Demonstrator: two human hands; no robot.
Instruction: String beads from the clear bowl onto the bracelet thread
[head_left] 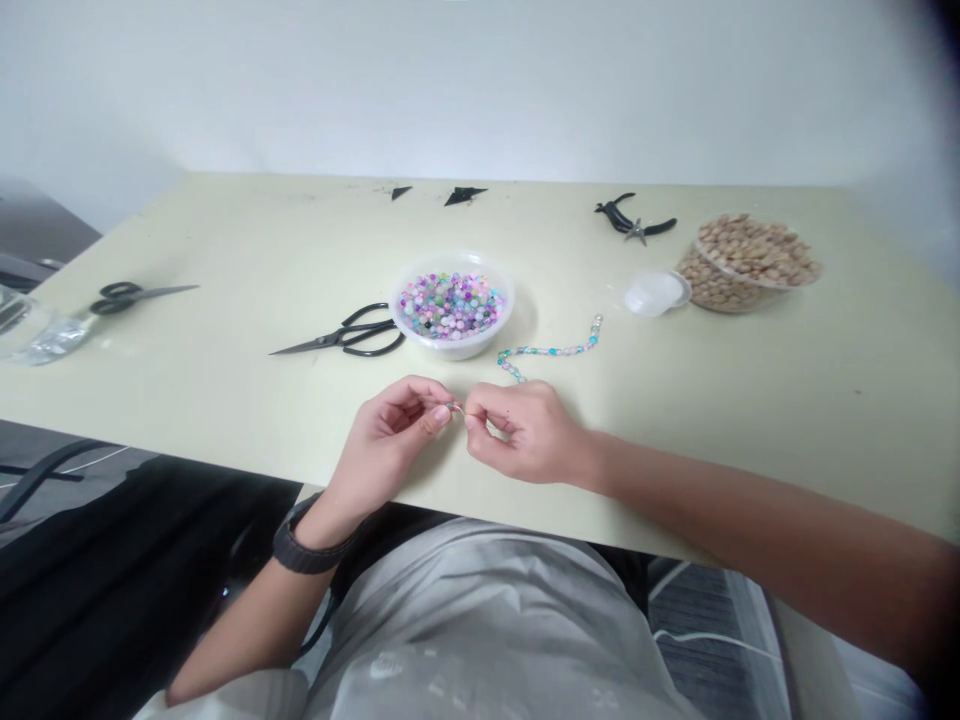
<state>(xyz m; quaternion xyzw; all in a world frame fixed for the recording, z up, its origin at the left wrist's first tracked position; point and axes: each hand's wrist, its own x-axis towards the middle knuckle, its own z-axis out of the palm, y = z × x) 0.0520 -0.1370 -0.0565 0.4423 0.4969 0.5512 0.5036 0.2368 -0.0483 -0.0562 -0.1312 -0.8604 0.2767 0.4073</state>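
Observation:
My left hand (401,428) pinches a small bead (452,406) between thumb and forefinger, just in front of the bead bowl. Close beside it, my right hand (525,432) is closed in a pinch on a thin strand (463,411) that runs to the bead. A string of blue, green and pink beads (551,351) lies curved on the table, its near end passing behind my right hand. The white bowl (508,300) holds many purple, pink, green and clear beads (452,308). Whether the thin strand joins the bead string is hidden.
Black-handled scissors (345,338) touch the bowl's left side; another pair (135,295) lies farther left near clear plastic (49,335). At the back right are black pliers (634,218), a tub of tan nut-like pieces (750,262) and a white lid-like disc (652,293). Black scraps (465,195) lie at the rear.

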